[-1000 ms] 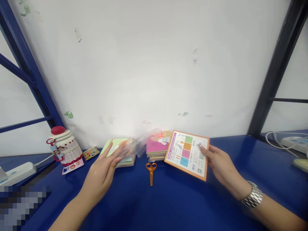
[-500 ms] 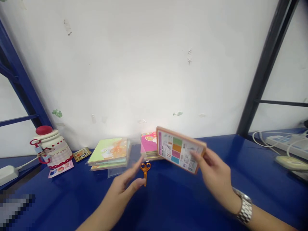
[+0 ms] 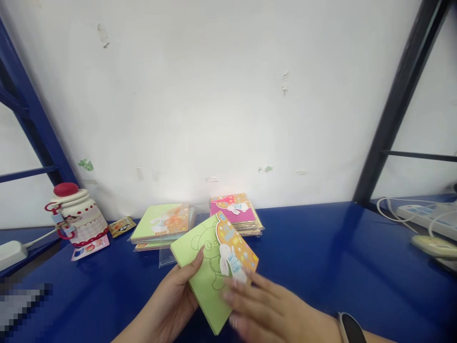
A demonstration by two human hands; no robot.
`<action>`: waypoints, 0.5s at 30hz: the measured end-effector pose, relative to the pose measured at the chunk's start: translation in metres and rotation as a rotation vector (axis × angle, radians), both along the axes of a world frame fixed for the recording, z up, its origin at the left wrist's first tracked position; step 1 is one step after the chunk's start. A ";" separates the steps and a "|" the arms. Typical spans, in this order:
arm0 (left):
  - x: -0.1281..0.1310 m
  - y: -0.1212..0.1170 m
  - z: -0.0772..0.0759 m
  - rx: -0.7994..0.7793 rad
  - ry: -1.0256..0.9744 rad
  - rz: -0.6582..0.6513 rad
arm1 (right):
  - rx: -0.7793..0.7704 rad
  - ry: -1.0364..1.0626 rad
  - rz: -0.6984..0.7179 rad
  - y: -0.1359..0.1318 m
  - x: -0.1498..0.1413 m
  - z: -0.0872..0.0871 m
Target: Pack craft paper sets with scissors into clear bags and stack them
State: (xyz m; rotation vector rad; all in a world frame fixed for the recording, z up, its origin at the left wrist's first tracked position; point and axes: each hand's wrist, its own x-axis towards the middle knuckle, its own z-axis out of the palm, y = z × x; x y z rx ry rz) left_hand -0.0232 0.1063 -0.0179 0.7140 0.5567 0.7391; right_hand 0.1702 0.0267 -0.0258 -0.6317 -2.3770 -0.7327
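Both my hands hold a pad of craft paper just above the blue table. Its green face shows a bear outline, with an orange rabbit label at its far corner. My left hand grips the pad's left edge, thumb on top. Over the pad's near right corner my right hand lies blurred, fingers resting on it. Behind the pad lie a green-topped stack and a pink-topped stack of similar pads.
A red-capped ceramic jar stands at the left by a small gold packet and a card. Power strips sit at the far left and far right. A clear plastic sleeve lies under the green stack's front edge.
The pad has been turned over from its printed back to its green front and brought nearer. My left hand, free before, now grips it. The orange scissors are hidden behind the pad.
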 end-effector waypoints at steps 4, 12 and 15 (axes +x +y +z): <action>0.001 0.004 -0.003 0.028 0.006 0.021 | -0.028 -0.244 0.052 -0.002 -0.011 -0.005; -0.002 0.001 -0.001 0.025 -0.005 -0.018 | -0.355 0.028 -0.053 -0.003 0.003 -0.015; -0.009 0.006 -0.002 0.056 0.018 -0.005 | -0.523 0.457 -0.124 -0.001 0.017 -0.011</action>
